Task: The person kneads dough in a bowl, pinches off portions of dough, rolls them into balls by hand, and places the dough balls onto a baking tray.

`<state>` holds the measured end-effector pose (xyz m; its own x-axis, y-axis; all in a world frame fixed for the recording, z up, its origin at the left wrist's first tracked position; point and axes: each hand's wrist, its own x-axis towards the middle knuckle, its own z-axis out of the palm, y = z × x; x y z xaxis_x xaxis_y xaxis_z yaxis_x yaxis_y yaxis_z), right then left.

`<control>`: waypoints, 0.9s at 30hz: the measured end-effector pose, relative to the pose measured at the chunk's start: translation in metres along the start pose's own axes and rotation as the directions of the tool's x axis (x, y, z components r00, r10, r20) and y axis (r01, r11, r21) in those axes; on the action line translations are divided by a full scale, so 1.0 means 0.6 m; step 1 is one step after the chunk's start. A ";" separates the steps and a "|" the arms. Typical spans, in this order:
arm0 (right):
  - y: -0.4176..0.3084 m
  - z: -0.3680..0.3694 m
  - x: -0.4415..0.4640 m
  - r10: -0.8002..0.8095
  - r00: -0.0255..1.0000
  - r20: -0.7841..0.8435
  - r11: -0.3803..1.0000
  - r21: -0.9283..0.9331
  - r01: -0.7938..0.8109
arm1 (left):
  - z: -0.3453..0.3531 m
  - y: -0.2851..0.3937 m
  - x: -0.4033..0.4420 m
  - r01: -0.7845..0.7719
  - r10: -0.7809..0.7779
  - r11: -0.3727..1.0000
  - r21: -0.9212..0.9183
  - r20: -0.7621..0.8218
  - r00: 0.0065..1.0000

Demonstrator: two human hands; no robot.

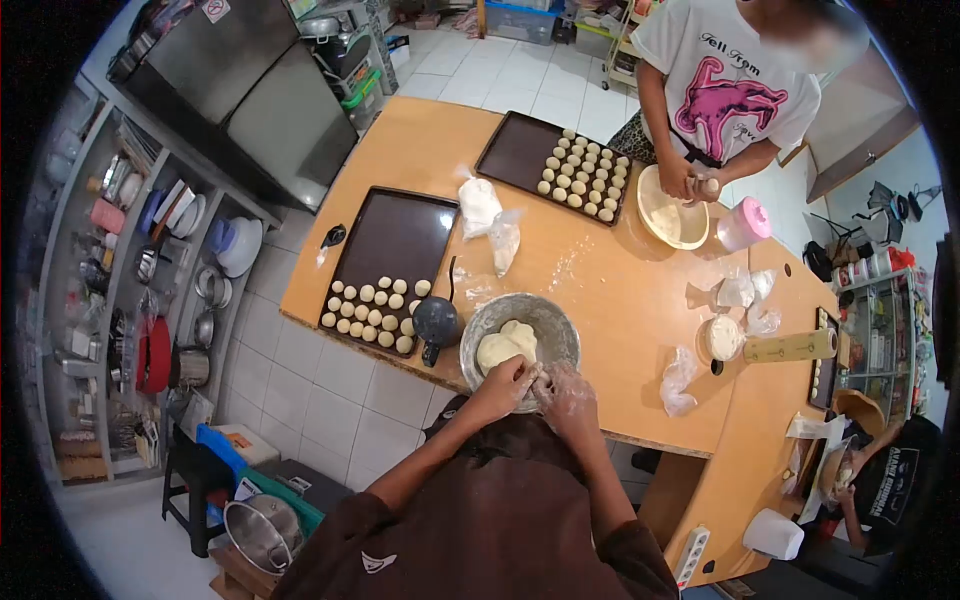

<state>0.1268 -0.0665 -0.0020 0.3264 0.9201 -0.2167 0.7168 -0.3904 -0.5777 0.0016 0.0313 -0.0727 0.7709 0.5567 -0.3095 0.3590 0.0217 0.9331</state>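
Observation:
A metal bowl (564,333) stands at the near table edge in front of me, with a lump of pale dough (508,346) in it. Over its near rim, my left hand (505,388) and my right hand (568,398) meet, fingers curled and pressed together. Between the fingertips shows a small pale bit that looks like dough; the fingers mostly hide it. Flour whitens my right hand. Left of the bowl is a dark round object (436,322) with a short stem. Beside it, a dark baking tray (392,235) carries rows of dough balls (372,318) at its near end.
A second tray (515,146) holds more dough balls. Across the table, a person (735,90) works dough over a cream bowl (676,238). Flour bags (480,208), a pink-lidded container (744,224) and a rolled tube (790,347) lie around. Another person (890,480) is at right.

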 end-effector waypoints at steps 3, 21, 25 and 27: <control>0.020 0.030 0.007 -0.127 0.979 -0.162 0.966 0.205 0.159 | 0.001 -0.017 0.001 0.053 -0.060 0.975 -0.215 -0.024 0.998; 0.035 0.034 0.003 -0.189 0.972 -0.138 0.938 0.268 0.220 | -0.008 -0.008 -0.023 0.287 -0.236 0.750 -0.596 0.163 0.958; 0.037 0.039 0.002 -0.153 0.979 -0.132 0.914 0.358 0.191 | -0.006 -0.009 -0.027 0.282 -0.248 0.752 -0.596 0.140 0.959; 0.039 0.042 0.001 -0.173 0.975 -0.137 0.903 0.373 0.213 | -0.005 -0.015 -0.026 0.260 -0.233 0.750 -0.608 0.126 0.964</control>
<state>0.1285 -0.0741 -0.0354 0.2788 0.9603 -0.0031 0.4868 -0.1442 -0.8615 -0.0153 0.0247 -0.0758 0.7260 0.4273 -0.5388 0.1499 0.6664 0.7304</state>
